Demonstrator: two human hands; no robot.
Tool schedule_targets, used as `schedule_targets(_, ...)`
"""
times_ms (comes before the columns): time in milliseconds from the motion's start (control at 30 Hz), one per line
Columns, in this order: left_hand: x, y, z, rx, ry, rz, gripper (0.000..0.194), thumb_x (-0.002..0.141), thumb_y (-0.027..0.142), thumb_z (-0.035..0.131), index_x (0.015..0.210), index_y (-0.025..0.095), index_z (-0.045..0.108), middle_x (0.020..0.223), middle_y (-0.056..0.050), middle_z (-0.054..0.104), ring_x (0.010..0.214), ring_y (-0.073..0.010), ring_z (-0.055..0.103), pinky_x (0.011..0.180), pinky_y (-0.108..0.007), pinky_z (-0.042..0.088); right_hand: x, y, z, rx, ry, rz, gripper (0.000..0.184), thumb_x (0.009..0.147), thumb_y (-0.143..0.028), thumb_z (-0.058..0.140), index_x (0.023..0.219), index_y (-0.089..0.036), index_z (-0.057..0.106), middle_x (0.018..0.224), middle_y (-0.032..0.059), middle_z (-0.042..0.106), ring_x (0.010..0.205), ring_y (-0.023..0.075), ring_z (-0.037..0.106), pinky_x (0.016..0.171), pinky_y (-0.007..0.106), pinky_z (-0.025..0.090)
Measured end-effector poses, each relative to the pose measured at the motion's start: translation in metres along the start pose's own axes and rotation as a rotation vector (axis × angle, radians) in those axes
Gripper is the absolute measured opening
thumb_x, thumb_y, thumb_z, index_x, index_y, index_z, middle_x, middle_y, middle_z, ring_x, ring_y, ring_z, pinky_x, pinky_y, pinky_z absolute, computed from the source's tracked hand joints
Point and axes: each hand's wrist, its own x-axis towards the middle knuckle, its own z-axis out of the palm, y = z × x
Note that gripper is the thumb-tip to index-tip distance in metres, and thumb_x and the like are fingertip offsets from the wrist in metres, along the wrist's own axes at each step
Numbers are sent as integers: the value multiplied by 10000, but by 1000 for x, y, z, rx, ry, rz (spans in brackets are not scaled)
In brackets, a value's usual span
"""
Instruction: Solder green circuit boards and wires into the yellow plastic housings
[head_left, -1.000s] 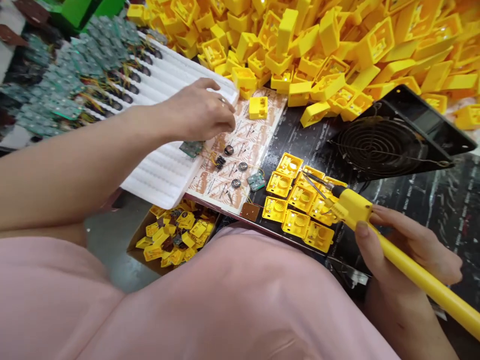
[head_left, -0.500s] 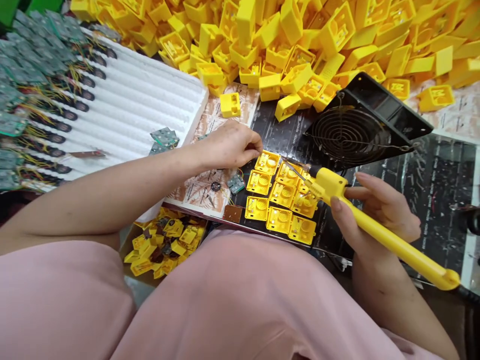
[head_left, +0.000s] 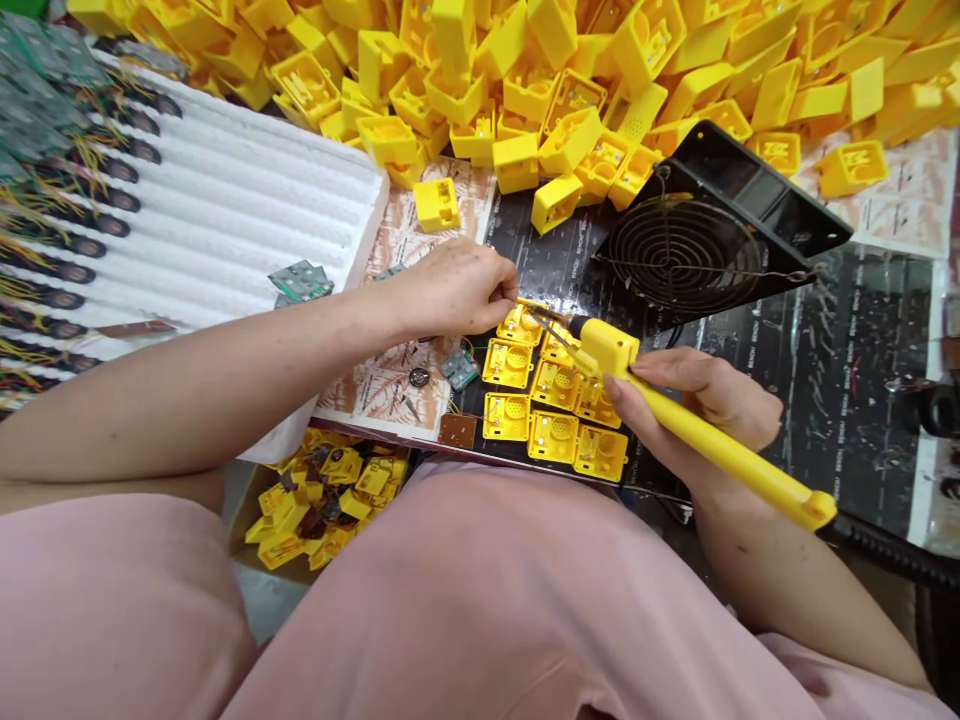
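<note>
My right hand [head_left: 701, 405] is closed around a yellow soldering iron [head_left: 739, 455], whose cable runs off to the right. Its tip points left, over the top-left open yellow case [head_left: 519, 324] of a small group on the black mat. At that case's upper edge, my left hand [head_left: 474, 285] is closed in a pinch; whatever lies between the fingertips is too small to make out. Several more open cases [head_left: 507, 416] stand in rows below, with round speaker grilles and small metal contacts inside. Left of them lie a green circuit board [head_left: 460, 368] with thin wires and a small round speaker [head_left: 418, 377].
A black fan [head_left: 675, 250] stands behind the soldering iron. Yellow housings [head_left: 570, 140] are heaped along the back. A white foam tray [head_left: 247, 190] at left carries wired boards and speakers. A brown board [head_left: 457, 431] lies at the front edge, above a box of yellow parts [head_left: 285, 510].
My right hand has brought the soldering iron left, its tip now over the top-left case near my left fingertips. My left hand keeps its pinch there. The whole view has shifted slightly.
</note>
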Motion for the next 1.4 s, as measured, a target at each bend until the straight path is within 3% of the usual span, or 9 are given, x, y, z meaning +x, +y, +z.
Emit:
schedule_targets(167, 2, -4, 1, 30, -6, 23, 152, 761, 289, 614, 757, 237, 757, 613, 23, 640, 684, -183, 690, 721, -285, 472, 5, -2, 1, -34, -45, -24, 223, 944, -275, 855, 914, -267, 634, 778, -37, 781, 685, 168, 789, 516, 251, 623)
schedule_targets(400, 2, -3, 0, 64, -27, -12, 150, 778, 299, 601, 754, 243, 738, 617, 1, 632, 763, -229, 730, 777, -317, 499, 16, -3, 7, -28, -67, -218, 253, 936, -198, 854, 918, -257, 609, 718, -60, 752, 607, 142, 755, 476, 231, 570)
schedule_targets(633, 2, -2, 0, 70, 2, 5, 178, 773, 282, 599, 761, 235, 769, 589, 3, 625, 713, -206, 706, 726, -298, 500, 6, -8, -10, -39, -74, -57, 283, 883, -233, 926, 953, -264, 653, 782, -50, 781, 688, 159, 784, 466, 244, 546)
schedule_targets(833, 4, -2, -2, 29, -35, -18, 147, 774, 289, 620, 769, 239, 758, 618, 5, 610, 779, -228, 726, 847, -339, 533, 5, -5, -5, -69, -63, -71, 254, 898, -269, 912, 921, -264, 659, 760, -55, 771, 673, 159, 784, 505, 239, 587)
schedule_targets(1033, 5, -2, -2, 44, -45, -26, 117, 753, 282, 614, 721, 232, 715, 584, 5, 549, 750, -232, 706, 805, -337, 518, 13, 0, 7, 11, -43, -186, 254, 911, -179, 864, 951, -264, 628, 748, -56, 761, 633, 146, 763, 513, 226, 602)
schedule_targets(1133, 5, -1, -1, 26, -36, -16, 118, 760, 283, 617, 728, 228, 716, 591, 8, 557, 764, -229, 712, 836, -342, 525, 12, -2, 0, -3, -48, -141, 252, 906, -196, 880, 927, -264, 638, 724, -63, 750, 639, 153, 771, 522, 228, 609)
schedule_targets(1267, 7, 6, -6, 60, -102, -66, 128, 757, 264, 606, 760, 221, 726, 657, -3, 616, 854, -259, 754, 894, -368, 546, 8, -4, -10, -35, -77, -29, 216, 920, -217, 875, 912, -253, 663, 769, -38, 779, 695, 178, 800, 597, 253, 664)
schedule_targets(1400, 9, 20, -20, 135, -236, -145, 232, 811, 282, 570, 886, 209, 777, 805, -28, 715, 1003, -292, 782, 953, -382, 559, 5, 0, -7, 16, -9, -81, 268, 866, -221, 929, 926, -261, 672, 746, -55, 762, 664, 176, 783, 553, 251, 643)
